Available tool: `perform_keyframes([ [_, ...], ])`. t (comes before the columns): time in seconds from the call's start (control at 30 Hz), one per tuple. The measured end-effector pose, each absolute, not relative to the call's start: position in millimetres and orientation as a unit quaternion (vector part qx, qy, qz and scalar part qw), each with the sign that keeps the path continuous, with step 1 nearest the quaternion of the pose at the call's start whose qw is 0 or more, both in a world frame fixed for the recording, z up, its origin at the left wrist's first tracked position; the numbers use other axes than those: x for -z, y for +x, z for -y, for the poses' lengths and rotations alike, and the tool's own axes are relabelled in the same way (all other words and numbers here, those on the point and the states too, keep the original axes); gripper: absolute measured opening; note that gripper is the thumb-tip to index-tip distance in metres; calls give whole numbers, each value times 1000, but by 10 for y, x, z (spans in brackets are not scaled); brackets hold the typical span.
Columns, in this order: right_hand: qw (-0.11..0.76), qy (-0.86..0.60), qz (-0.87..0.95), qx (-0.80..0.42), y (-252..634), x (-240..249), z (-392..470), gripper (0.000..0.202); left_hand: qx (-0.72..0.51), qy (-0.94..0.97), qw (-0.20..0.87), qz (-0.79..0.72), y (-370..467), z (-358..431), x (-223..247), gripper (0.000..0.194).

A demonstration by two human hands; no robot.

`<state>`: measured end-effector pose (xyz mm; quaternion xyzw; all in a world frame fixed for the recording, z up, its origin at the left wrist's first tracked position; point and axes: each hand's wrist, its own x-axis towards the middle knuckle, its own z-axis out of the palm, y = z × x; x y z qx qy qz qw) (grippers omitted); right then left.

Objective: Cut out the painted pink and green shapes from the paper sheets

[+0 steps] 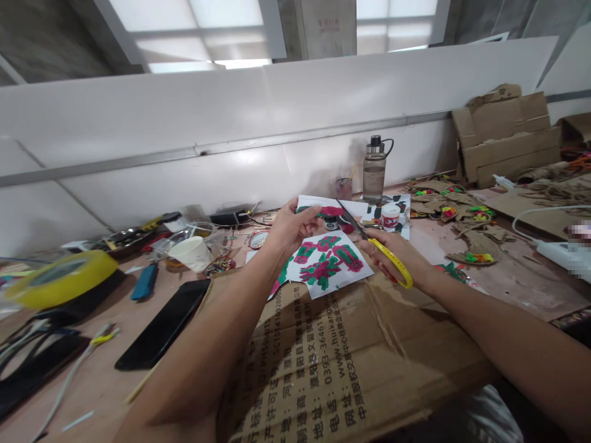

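Note:
My left hand (295, 223) pinches a white sheet of paper (314, 202) painted in pink and green, held up above the work surface. In my right hand (392, 251) is a pair of scissors (386, 257) with yellow handles. Its dark blades point up and left, at the right part of the held sheet; I cannot tell whether they are cutting into it. Below my hands, another painted paper (331, 271) with pink and green flower shapes lies on a brown cardboard sheet (392, 344) printed with Chinese text.
A water bottle (373, 172) and a small white paint jar (390, 216) stand behind my right hand. To the left are a paper cup (191, 253), a black phone (161, 326) and a yellow tape roll (62, 278). Cardboard pieces with bright yarn (480, 249) lie at the right.

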<state>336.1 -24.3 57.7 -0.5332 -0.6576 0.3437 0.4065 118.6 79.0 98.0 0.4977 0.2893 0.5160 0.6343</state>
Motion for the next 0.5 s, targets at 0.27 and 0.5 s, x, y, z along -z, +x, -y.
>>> perform_keyframes([
  [0.27, 403, -553, 600, -415, 3325, -586, 270, 61, -513, 506, 635, -278, 1269, -803, -808, 43],
  [0.5, 397, -558, 612, -395, 3302, -618, 281, 53, -546, 472, 638, -270, 1391, -735, -705, 38],
])
